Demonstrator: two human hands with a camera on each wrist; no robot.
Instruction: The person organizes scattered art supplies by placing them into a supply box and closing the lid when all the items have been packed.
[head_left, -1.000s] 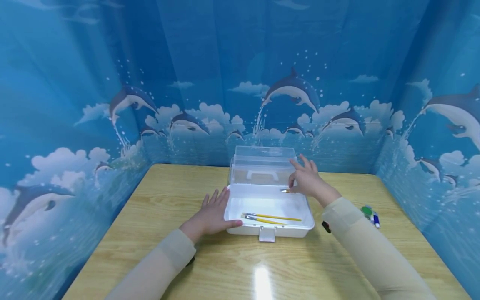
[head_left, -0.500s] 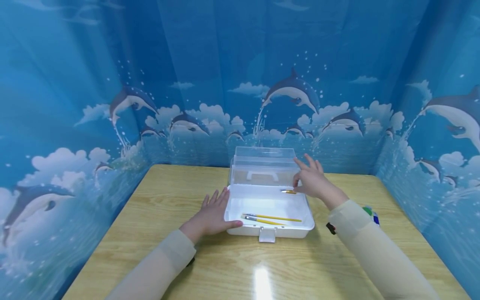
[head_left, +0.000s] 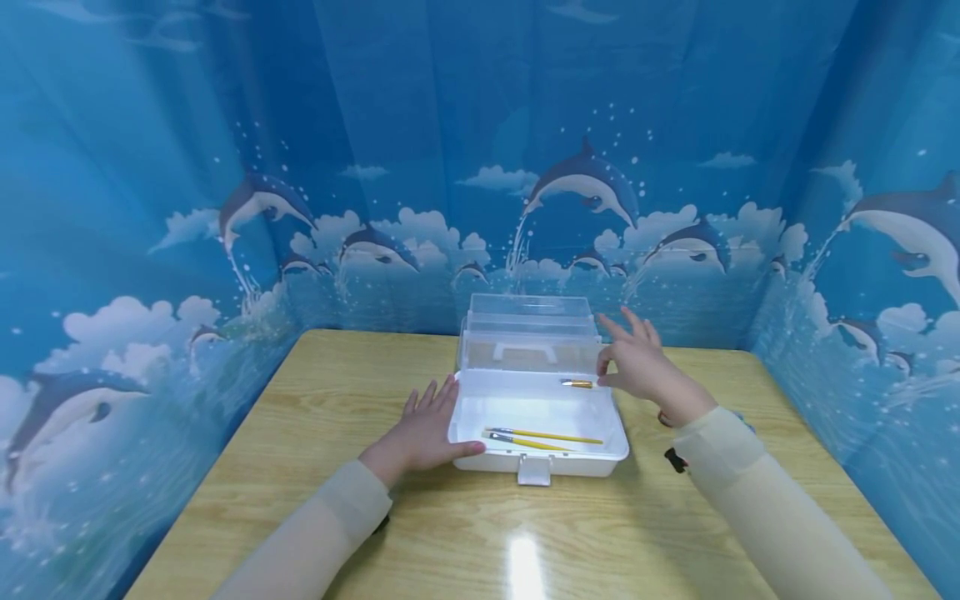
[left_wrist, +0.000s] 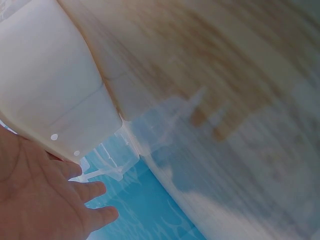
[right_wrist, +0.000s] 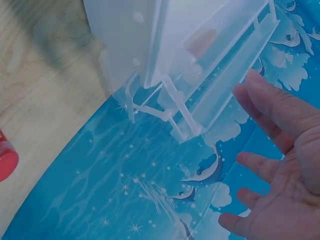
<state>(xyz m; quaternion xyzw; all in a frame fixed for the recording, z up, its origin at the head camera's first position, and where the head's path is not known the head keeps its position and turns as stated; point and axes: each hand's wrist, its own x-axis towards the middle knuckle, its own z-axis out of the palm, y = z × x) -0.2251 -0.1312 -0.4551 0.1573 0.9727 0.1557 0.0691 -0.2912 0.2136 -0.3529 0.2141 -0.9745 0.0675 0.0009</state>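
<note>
Head view: the rear brush (head_left: 577, 383) lies crosswise, silvery end leftward.

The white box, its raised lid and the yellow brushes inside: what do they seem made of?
White box: probably smooth plastic, with rounded, moulded-looking edges. Lid: likely clear plastic; the backdrop shows through. Yellow brushes: evenly coloured handles, perhaps painted wood; silvery collars, apparently metal.

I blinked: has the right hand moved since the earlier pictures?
Yes: in the head view, the right hand has shifted rightward, judged against the box, which has stayed put.
</note>
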